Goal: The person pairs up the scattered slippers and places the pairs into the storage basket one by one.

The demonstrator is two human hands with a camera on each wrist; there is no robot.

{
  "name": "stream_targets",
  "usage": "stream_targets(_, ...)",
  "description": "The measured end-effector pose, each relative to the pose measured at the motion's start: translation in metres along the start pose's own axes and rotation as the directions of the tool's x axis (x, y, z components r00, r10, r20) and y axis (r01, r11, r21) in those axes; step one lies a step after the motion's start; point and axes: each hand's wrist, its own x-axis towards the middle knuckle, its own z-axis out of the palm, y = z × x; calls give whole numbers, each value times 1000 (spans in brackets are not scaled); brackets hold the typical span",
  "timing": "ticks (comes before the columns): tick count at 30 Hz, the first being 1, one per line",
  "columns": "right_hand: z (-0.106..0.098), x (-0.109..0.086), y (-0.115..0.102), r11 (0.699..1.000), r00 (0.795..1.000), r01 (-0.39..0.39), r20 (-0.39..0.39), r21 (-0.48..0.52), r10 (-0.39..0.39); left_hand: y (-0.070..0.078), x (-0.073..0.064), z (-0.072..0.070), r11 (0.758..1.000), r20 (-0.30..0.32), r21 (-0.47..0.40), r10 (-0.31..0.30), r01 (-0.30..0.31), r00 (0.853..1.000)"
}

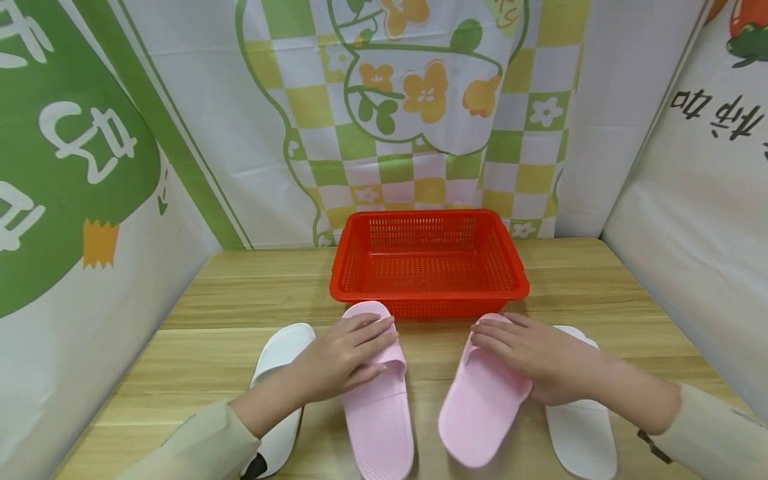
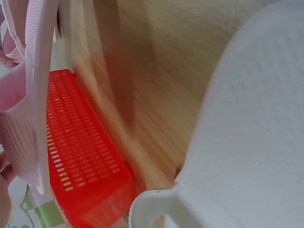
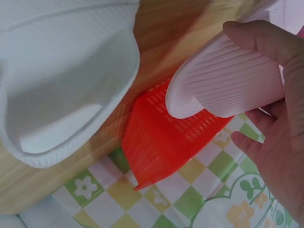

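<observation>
My left hand [image 1: 342,357] holds a pink slipper [image 1: 382,427] by its ribbed strap, fingers laid across the top. My right hand [image 1: 543,357] grips a second pink slipper [image 1: 480,423] near the strap; it is tilted, heel towards me. In the right wrist view, the thumb [image 3: 256,38] presses on the ribbed strap of that slipper [image 3: 232,78], while the other fingers are partly hidden. A white slipper [image 1: 283,348] lies left of my left hand, partly covered by the forearm. Another white slipper [image 1: 582,433] lies under my right forearm.
A red perforated plastic basket [image 1: 429,297] stands at the back of the wooden table [image 1: 240,287], just beyond the pink slippers' toes. Printed cloth [image 1: 414,180] hangs behind the table and along both sides. A dark patch [image 1: 257,465] shows beside the left sleeve.
</observation>
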Motion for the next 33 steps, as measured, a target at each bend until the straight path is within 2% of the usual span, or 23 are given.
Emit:
stream_targets(6, -8, 5, 0, 999, 999, -8, -34, 39, 10, -1, 7, -5, 1000, -46, -18, -16, 15, 999)
stream_targets(14, -13, 7, 2, 1000, 994, -9, -113, 21, 12, -1, 15, -9, 998, -81, -40, -59, 56, 995)
stream_targets(21, -23, 8, 0, 998, 994, -54, -98, 37, 58, -5, 24, -16, 995, -127, -27, -103, 100, 987)
stream_targets(27, -32, 8, -5, 996, 991, -79, -106, 32, 83, -7, 25, -21, 992, -122, -23, -127, 125, 984)
stream_targets(33, -40, 11, -9, 997, 986, -60, -154, 47, 67, -10, 25, -23, 991, -135, -9, -137, 137, 981)
